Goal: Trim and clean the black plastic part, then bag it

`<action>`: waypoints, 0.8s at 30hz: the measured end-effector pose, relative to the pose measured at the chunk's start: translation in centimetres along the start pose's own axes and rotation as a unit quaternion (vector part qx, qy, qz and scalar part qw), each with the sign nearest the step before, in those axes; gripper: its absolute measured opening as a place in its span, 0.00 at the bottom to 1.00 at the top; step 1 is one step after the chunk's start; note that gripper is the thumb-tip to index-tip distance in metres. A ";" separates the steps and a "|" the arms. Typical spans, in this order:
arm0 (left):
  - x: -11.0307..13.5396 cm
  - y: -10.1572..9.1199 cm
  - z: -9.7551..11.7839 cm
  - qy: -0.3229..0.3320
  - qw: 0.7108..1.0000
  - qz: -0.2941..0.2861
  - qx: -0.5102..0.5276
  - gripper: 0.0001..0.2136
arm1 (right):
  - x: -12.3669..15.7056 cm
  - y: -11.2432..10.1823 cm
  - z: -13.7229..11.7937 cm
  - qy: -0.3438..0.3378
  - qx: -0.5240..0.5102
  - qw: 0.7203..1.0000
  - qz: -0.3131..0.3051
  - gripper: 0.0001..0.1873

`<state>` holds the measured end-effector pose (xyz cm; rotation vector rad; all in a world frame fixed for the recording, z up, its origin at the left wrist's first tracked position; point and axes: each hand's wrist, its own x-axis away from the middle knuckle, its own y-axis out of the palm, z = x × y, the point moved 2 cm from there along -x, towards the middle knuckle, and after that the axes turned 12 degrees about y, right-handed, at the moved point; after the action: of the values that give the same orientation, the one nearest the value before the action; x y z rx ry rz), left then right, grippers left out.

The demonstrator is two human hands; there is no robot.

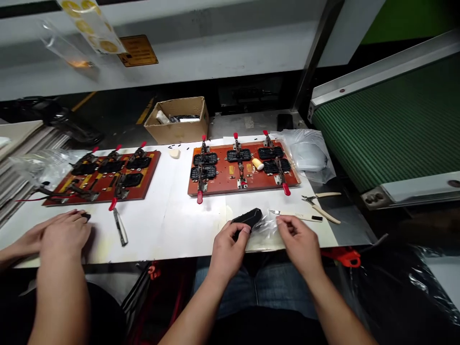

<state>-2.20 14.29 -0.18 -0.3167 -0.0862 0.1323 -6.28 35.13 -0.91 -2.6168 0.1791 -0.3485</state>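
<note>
In the head view, the left hand grips a black part with closed fingers, at the near edge of the white table. The right hand is just beside it and pinches a clear bag between its fingertips; the bag touches the black part. Behind both hands lies a red jig with red-handled clamps and several black parts fixed on it. A small white piece rests on this jig. To the right of the hands, a flat tool and pliers lie on the table, and more clear plastic is near the green conveyor.

On the left side, another person's hands rest on the table, one over the other, and touch something small and black. In front of them is a second jig, and a metal tool lies near it. A cardboard box stands behind the table.
</note>
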 end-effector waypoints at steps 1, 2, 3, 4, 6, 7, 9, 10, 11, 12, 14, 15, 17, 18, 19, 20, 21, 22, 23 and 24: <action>0.3 -0.3 -0.3 -0.007 1.000 0.001 0.011 0.12 | -0.7 -0.3 0.4 0.006 0.021 0.999 0.038 0.15; 0.6 -0.6 -0.5 -0.014 1.000 -0.001 0.021 0.13 | -1.3 -0.5 0.7 0.000 0.045 0.996 0.072 0.14; 1.1 -0.9 -0.6 -0.022 0.999 -0.004 0.038 0.14 | -1.8 -0.7 0.8 -0.015 0.067 0.993 0.096 0.13; 1.6 -1.2 -0.6 -0.028 0.998 -0.003 0.063 0.15 | -2.1 -0.7 0.7 -0.038 0.082 0.990 0.111 0.13; 2.5 -1.7 -0.4 -0.038 0.991 0.012 0.130 0.22 | -2.2 -0.3 0.0 -0.094 0.090 0.985 0.114 0.11; 2.8 -1.9 -0.2 -0.045 0.985 0.022 0.163 0.27 | -2.0 0.1 -0.5 -0.120 0.087 0.984 0.102 0.11; 3.2 -2.2 0.0 -0.065 0.975 0.026 0.211 0.33 | -1.2 1.1 -1.7 -0.160 0.069 0.983 0.056 0.10; 3.3 -2.3 0.1 -0.076 0.972 0.020 0.221 0.32 | -0.8 1.7 -2.2 -0.173 0.056 0.983 0.025 0.10; 3.2 -2.4 0.0 -0.087 0.970 0.014 0.229 0.28 | -0.4 2.1 -2.7 -0.184 0.042 0.982 -0.007 0.10; 3.1 -2.6 0.0 -0.095 0.967 0.010 0.237 0.24 | 0.1 2.5 -3.1 -0.195 0.027 0.980 -0.037 0.10; 2.8 -2.9 -0.3 -0.099 0.963 0.015 0.251 0.19 | 0.7 2.9 -3.5 -0.220 0.007 0.972 -0.087 0.11; 2.6 -3.0 -0.4 -0.094 0.962 0.023 0.256 0.18 | 1.0 3.0 -3.6 -0.236 0.001 0.966 -0.106 0.12; 2.5 -3.0 -0.7 -0.076 0.959 0.039 0.271 0.18 | 1.4 3.2 -3.6 -0.263 -0.004 0.955 -0.137 0.14; 2.4 -2.8 -0.8 -0.069 0.955 0.049 0.283 0.17 | 1.6 3.4 -3.6 -0.272 -0.005 0.950 -0.150 0.16; 2.4 -2.6 -1.0 -0.064 0.950 0.060 0.300 0.17 | 1.7 3.6 -3.5 -0.279 -0.003 0.947 -0.162 0.17; 2.4 -2.3 -1.2 -0.063 0.942 0.072 0.322 0.17 | 2.0 3.8 -3.4 -0.283 0.000 0.944 -0.172 0.18; 2.3 -1.9 -1.4 -0.065 0.932 0.082 0.346 0.18 | 2.2 4.1 -3.3 -0.285 0.003 0.941 -0.182 0.19; 2.3 -1.5 -1.5 -0.068 0.922 0.091 0.370 0.18 | 2.4 4.4 -3.2 -0.283 0.003 0.939 -0.193 0.20; 2.3 -1.2 -1.7 -0.071 0.912 0.097 0.391 0.18 | 2.6 4.5 -3.1 -0.277 -0.003 0.939 -0.205 0.21; 2.3 -0.8 -1.8 -0.073 0.904 0.101 0.409 0.18 | 2.8 4.6 -3.0 -0.267 -0.015 0.939 -0.216 0.21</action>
<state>0.39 13.30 -1.46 0.5308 -0.1391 0.3822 -4.71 29.25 0.05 -2.6539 -0.5827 0.2332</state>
